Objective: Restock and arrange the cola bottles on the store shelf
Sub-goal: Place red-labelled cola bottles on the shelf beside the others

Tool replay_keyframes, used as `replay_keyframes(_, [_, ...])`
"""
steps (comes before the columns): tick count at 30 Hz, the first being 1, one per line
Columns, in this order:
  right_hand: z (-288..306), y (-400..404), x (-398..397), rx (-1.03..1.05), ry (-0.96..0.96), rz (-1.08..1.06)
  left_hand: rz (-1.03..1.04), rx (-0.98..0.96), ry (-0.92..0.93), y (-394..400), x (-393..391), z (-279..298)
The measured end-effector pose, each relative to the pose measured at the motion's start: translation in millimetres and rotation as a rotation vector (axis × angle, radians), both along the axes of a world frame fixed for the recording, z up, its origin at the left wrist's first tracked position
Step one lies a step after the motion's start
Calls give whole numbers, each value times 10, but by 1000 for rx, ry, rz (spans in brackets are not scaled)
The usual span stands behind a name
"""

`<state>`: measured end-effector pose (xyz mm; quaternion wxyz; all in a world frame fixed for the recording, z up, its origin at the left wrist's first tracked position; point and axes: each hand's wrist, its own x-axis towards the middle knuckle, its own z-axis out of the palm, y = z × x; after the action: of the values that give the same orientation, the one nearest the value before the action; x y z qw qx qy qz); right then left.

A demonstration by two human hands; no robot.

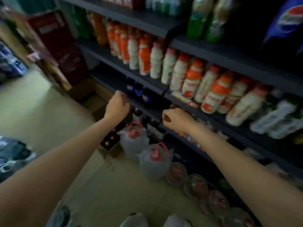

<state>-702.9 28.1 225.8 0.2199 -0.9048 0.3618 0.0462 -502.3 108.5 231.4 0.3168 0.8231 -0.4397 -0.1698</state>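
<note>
Three dark cola bottles with blue labels stand on a low dark shelf, set back from its front edge. My left hand hovers just left of them at the shelf edge, fingers curled into a fist with nothing visible in it. To the right, my right hand is also curled and holds nothing; it sits in front of the same shelf edge. A large cola bottle with a blue label lies at the top right. The whole view is motion-blurred.
A row of white and orange drink bottles fills the shelf above. Two clear jugs with red handles and several round jars stand on the floor below. Cardboard boxes sit at the shelf's left end; wrapped bottle packs lie at left.
</note>
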Motion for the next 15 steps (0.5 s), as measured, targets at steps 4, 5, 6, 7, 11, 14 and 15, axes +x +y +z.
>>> replay_keyframes(4, [-466,-74,711,261,161,-21,229,89,174,75,880,-317])
replay_keyframes(5, [-569,-123,881,282,154,-36,231,103,169,51,1052,-413])
replay_keyframes(6, [-677,-187,1053,292,142,-57,222,117,155,13,1209,-514])
replay_keyframes(7, [-803,-263,1230,305,132,-76,214,133,139,-38,1363,-639])
replay_keyframes(11, [-1419,-640,2062,393,100,-122,200,206,94,-315,2050,-1236])
replay_keyframes(14, [-1929,-926,2699,468,69,-177,149,306,70,-596,2574,-1772])
replay_keyframes(15, [-2096,-1018,2900,489,73,-189,144,343,75,-695,2743,-1959])
